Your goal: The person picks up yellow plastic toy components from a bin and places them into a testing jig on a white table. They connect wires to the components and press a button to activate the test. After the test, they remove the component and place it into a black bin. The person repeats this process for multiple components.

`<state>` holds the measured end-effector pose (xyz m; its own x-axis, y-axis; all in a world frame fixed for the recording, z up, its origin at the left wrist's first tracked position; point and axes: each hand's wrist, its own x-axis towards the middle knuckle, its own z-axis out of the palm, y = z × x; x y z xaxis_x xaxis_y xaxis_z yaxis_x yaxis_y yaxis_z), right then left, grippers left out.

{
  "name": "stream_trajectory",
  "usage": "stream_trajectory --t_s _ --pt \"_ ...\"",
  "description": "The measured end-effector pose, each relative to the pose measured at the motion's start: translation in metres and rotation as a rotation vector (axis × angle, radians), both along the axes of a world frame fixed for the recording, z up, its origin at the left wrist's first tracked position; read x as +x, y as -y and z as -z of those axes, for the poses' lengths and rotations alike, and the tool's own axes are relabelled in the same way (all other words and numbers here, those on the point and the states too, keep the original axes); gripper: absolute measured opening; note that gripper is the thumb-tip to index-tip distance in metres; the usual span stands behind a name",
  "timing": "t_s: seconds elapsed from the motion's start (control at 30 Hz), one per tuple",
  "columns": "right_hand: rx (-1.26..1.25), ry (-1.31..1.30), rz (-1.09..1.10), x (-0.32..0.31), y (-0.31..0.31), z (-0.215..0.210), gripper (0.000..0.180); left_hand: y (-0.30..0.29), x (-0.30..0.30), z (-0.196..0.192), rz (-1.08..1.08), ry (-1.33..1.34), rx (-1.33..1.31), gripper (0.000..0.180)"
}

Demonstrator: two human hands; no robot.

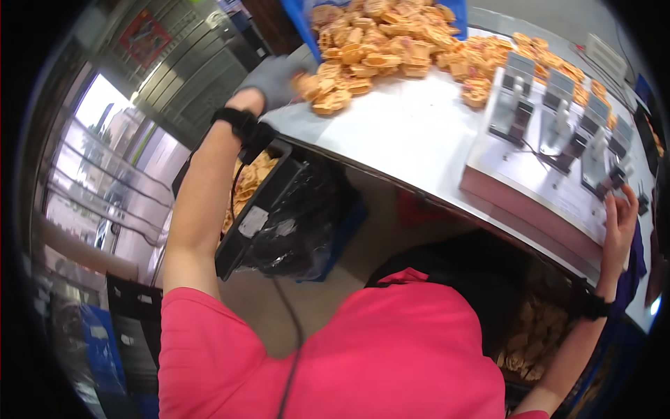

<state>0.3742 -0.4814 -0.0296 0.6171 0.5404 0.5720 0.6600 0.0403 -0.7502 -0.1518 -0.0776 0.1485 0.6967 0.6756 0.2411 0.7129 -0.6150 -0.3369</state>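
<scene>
My left hand (271,82), in a grey glove and blurred by motion, reaches to the near left end of a heap of tan plastic parts (380,49). Its fingers touch or almost touch the parts there; their grip is hidden. Far to the right, my bare right hand (620,227) is raised at the end of a white fixture (513,167). Its fingers are drawn together beside the last small black block (614,178); what they pinch is too small to make out. Several grey plates with metal clamps (558,115) stand in a row on the fixture.
The heap spills from a blue bin (301,28) onto the white table (391,133). Below the table edge are a black crate (241,244) of tan parts and a black plastic bag (307,216). More tan parts (534,335) lie low at right. A cable (289,314) hangs before me.
</scene>
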Motion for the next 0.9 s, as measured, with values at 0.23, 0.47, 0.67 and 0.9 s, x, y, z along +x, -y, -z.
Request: stream_trajectory --t_s 0.23,0.47,0.67,0.9 --pt "-0.039 0.001 0.007 0.007 -0.001 0.009 0.045 -0.011 -0.179 0.072 -0.668 0.240 -0.030 0.076" --pt "-0.044 -0.018 0.079 0.014 0.011 0.006 0.041 -0.043 -0.057 0.098 -0.097 0.389 -0.308 0.066" --pt "-0.166 0.008 0.147 0.048 0.015 0.021 0.046 -0.076 0.035 0.150 -0.202 0.246 -0.375 0.066" --pt "-0.182 0.050 0.123 0.059 0.022 0.022 0.045 -0.067 0.047 0.134 -0.374 0.139 -0.336 0.053"
